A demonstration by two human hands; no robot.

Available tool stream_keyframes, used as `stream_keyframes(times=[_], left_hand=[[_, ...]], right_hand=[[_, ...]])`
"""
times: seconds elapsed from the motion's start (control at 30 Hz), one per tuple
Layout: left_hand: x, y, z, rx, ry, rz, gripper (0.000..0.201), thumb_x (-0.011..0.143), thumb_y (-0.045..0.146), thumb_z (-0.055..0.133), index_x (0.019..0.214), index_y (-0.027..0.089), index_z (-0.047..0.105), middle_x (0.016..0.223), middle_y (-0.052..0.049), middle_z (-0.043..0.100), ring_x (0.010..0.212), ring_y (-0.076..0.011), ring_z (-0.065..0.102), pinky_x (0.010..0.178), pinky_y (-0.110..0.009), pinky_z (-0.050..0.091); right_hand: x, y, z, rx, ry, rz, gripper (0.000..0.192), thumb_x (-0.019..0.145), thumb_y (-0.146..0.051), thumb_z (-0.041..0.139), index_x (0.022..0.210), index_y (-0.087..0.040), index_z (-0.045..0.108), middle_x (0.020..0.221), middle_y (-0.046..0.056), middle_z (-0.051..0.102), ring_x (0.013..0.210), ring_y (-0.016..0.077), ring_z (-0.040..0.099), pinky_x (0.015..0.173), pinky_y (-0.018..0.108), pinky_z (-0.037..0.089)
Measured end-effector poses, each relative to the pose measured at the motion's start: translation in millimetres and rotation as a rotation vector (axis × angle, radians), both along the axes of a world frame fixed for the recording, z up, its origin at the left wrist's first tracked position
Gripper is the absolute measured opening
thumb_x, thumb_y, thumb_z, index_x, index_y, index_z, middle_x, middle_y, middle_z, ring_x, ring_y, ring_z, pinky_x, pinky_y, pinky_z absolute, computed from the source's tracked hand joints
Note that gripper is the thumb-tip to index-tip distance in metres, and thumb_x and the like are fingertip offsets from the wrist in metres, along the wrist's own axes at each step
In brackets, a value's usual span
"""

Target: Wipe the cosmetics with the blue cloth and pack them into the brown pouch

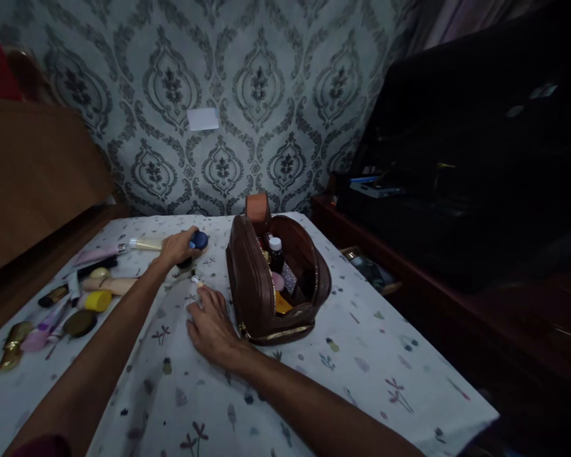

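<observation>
Left of brown bag [247, 279], blue container [200, 240] against tip of left grip [176, 246]; whether grasped, cannot tell.

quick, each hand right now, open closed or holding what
Left hand: fingers at the dark blue round item; firm grip can't be told.
Right hand: fingers loosely bent, by a small white-tipped item; hold can't be told.

From here I read the boxy brown bag [248, 285] as smooth leather or imitation leather, faintly glossy, its gold-toothed zip [282, 334] as metal. The round dark-blue container [200, 240] looks like plastic, the gold-coloured piece [13, 346] shiny. I see a matt white printed tablecloth [342, 393], grey patterned wallpaper [259, 82] and a smooth brown wood-look panel [33, 171].
</observation>
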State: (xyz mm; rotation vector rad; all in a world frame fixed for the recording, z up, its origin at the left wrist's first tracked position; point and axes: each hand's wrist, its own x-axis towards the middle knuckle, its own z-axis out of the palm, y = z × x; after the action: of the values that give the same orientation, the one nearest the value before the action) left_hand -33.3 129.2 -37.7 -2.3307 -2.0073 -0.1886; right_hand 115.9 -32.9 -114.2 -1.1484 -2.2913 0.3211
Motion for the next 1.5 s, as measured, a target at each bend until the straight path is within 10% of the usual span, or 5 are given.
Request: stream_keyframes(times=[0.47,0.83,1.0,1.17,1.5], left_hand=[[-15.2,-56.8,-2.3,0.251,-0.404,-0.137,0.059,0.08,0.046,0.066,0.13,0.022,0.047,0.127,-0.006,0.062,0.108,-0.0252,0.063,0.09,-0.031,0.046],[-30.9,-131.6,-44.6,-0.112,-0.935,-0.391,0.063,0.071,0.05,0.077,0.12,0.021,0.051,0.112,-0.007,0.062,0.109,-0.0264,0.059,0.095,-0.036,0.046],[-35.7,-141.2,-50.2,-0.169,-0.916,-0.437,0.061,0.078,0.053,0.071,0.126,0.021,0.052,0.096,-0.002,0.063,0.093,-0.0222,0.06,0.085,-0.032,0.046],[-23.8,-155.9,-38.5,0.251,-0.886,-0.228,0.034,0.097,0.047,0.043,0.109,0.019,0.059,0.084,-0.001,0.059,0.082,-0.0187,0.058,0.079,-0.031,0.046],[-28.1,-158.8,-55.4,0.342,-0.355,-0.639,0.041,0.097,0.044,0.047,0.124,0.016,0.06,0.106,-0.013,0.063,0.094,-0.0238,0.062,0.079,-0.034,0.052]], right_hand=[[-0.5,4.9,-7.7,-0.083,0.228,-0.051,0.059,0.087,-0.015,0.053,0.144,-0.008,0.038,0.145,0.022,0.043,0.139,0.03,0.038,0.116,0.051,0.034],[0.3,15.9,-17.4,-0.14,0.54,-0.037,0.084,0.079,-0.023,0.066,0.152,-0.015,0.025,0.144,0.019,0.048,0.137,0.0305,0.045,0.114,0.047,0.038],[1.3,15.2,-13.8,-0.154,0.512,-0.062,0.076,0.072,-0.029,0.074,0.14,-0.013,0.044,0.129,0.018,0.059,0.123,0.0321,0.056,0.107,0.048,0.045],[1.7,12.1,-9.8,-0.16,0.533,-0.066,0.058,0.07,-0.026,0.071,0.125,-0.016,0.055,0.12,0.014,0.065,0.114,0.0289,0.061,0.1,0.045,0.049],[1.3,6.8,-0.6,-0.353,0.578,0.053,0.046,0.063,-0.026,0.069,0.108,-0.016,0.065,0.091,0.005,0.07,0.08,0.0226,0.066,0.072,0.034,0.056]])
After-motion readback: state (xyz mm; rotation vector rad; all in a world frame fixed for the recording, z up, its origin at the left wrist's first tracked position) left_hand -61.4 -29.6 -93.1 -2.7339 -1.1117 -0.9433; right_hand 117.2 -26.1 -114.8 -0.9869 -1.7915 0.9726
